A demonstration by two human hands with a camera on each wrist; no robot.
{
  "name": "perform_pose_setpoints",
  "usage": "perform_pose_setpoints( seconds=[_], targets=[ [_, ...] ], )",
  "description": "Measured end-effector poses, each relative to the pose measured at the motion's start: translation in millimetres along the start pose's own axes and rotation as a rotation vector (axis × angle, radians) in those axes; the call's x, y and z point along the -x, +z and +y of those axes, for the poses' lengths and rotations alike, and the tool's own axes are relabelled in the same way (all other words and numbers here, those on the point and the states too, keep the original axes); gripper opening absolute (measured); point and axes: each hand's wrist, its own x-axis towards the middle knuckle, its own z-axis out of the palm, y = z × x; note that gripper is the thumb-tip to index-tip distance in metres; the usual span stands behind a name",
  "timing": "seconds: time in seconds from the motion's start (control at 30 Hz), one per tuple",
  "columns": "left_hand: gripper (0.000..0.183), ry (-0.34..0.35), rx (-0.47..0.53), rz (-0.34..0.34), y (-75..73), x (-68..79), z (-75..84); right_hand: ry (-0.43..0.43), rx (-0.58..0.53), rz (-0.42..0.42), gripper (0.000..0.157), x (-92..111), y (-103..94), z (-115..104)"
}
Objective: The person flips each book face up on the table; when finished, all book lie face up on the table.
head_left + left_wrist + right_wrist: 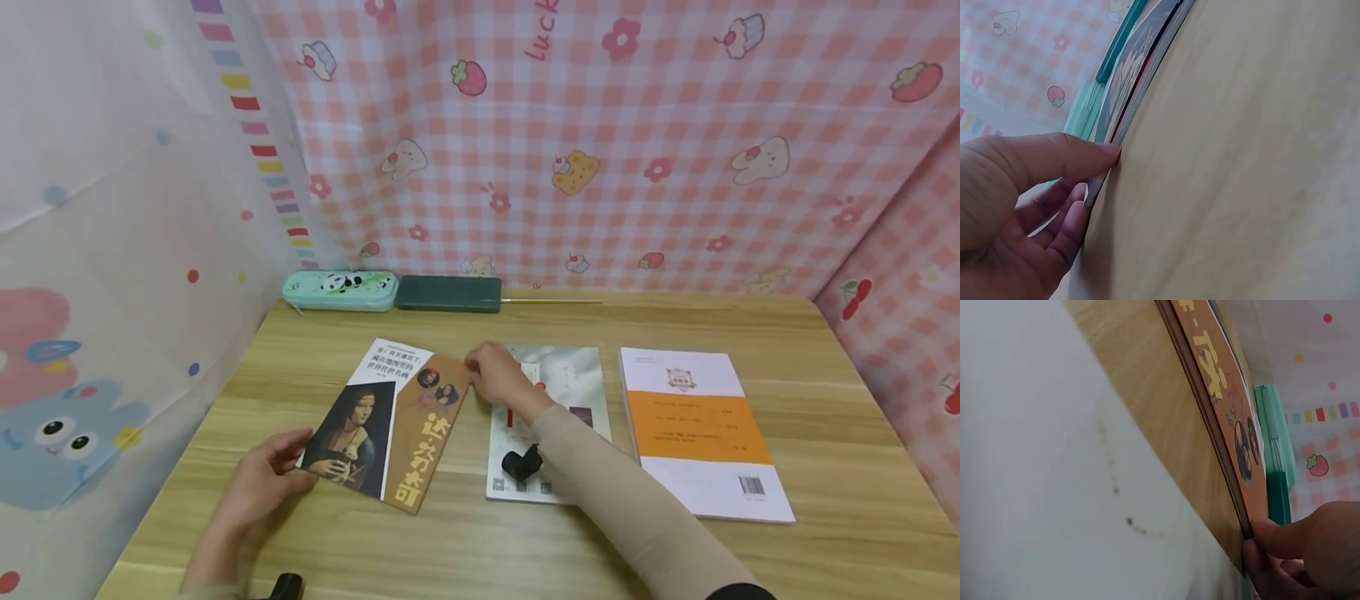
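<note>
A book [365,423] with a woman's portrait on a white and brown cover lies slanted on the table, left of centre. My left hand [262,477] holds its lower left corner; in the left wrist view the thumb [1079,156] lies at the edge of the pages with the fingers at the side. At the upper right corner, my right hand [501,375] pinches the book between thumb and fingers, as the right wrist view also shows. Beneath the right hand and forearm lies a pale green book [585,367], partly hidden by them.
A white book with an orange band [701,427] lies at the right. Along the back stand a mint pencil case with pandas [341,290] and a dark green case [448,294], with a thin rod [551,301] beside it. Patterned cloth [525,125] hangs behind the table.
</note>
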Motion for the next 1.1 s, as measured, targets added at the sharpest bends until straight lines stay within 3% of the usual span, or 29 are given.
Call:
perform_pose_setpoints(
  seconds=[0.17, 0.4, 0.73, 1.1],
  targets=[
    [0.071, 0.003, 0.026, 0.026, 7.5, 4.3, 0.6, 0.004, -0.038, -0.025, 0.019, -3, 0.7, -2],
    [0.07, 0.042, -0.024, 0.033, 16.5, 6.6, 5.3, 0.026, 0.015, -0.08, 0.017, -8, 1.5, -3],
    [0.066, 0.097, -0.041, 0.11, 25.4, 6.2, 5.0, 0.046, 0.029, -0.092, 0.019, -17, 2.7, -1],
    [0.064, 0.101, -0.117, 0.112, 25.9, 7.0, 8.5, -0.015, 0.038, -0.099, 0.02, -15, -2.7, 2]
  ],
)
